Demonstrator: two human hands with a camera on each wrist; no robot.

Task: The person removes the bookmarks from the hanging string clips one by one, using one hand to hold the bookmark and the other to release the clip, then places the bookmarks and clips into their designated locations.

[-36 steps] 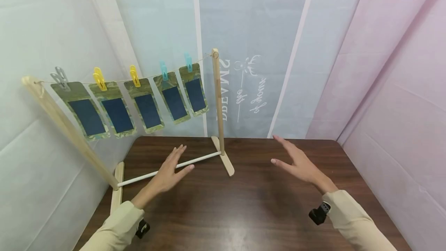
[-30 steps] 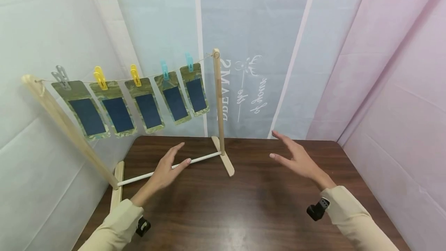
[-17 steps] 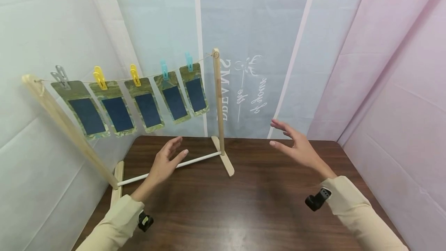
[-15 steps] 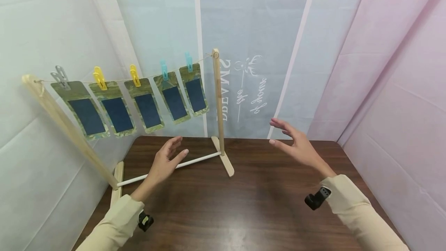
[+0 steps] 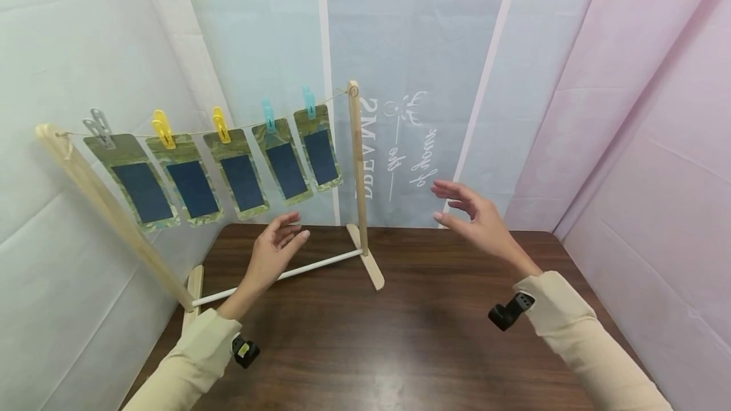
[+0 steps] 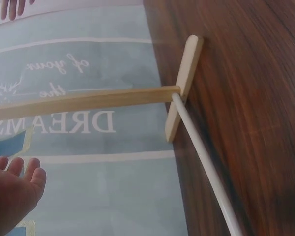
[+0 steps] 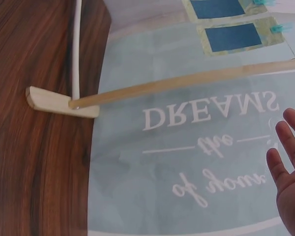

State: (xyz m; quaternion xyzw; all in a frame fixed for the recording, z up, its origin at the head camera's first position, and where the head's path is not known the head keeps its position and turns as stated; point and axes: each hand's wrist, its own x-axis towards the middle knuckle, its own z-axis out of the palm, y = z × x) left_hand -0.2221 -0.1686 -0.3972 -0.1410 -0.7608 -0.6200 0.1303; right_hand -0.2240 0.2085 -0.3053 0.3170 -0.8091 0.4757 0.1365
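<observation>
My left hand (image 5: 271, 255), loosely bent and holding nothing, hovers in front of a wooden drying rack's white crossbar (image 5: 320, 264). Off to the right, my right hand (image 5: 482, 224) is raised above the table with relaxed, spread fingers and nothing in them. A thin string (image 5: 197, 131) runs between the rack's posts (image 5: 358, 163). Several green-patterned cards with dark blue panels (image 5: 243, 181) hang from it. A grey clothespin (image 5: 100, 129), yellow clothespins (image 5: 221, 125) and light blue clothespins (image 5: 268, 117) pin them at their tops. Neither hand touches the rack or cards.
The rack's wooden feet (image 5: 372, 266) stand on a dark brown table (image 5: 365, 341). Behind hangs a pale blue cloth (image 5: 422, 37) with mirrored white lettering. A whitish cloth wall (image 5: 63, 68) closes the left side, a pinkish one (image 5: 657, 163) the right.
Both hands have risen a little, the right one also shifting slightly left. Their fingers have become more bent. The rack, cards and clothespins have stayed in place.
</observation>
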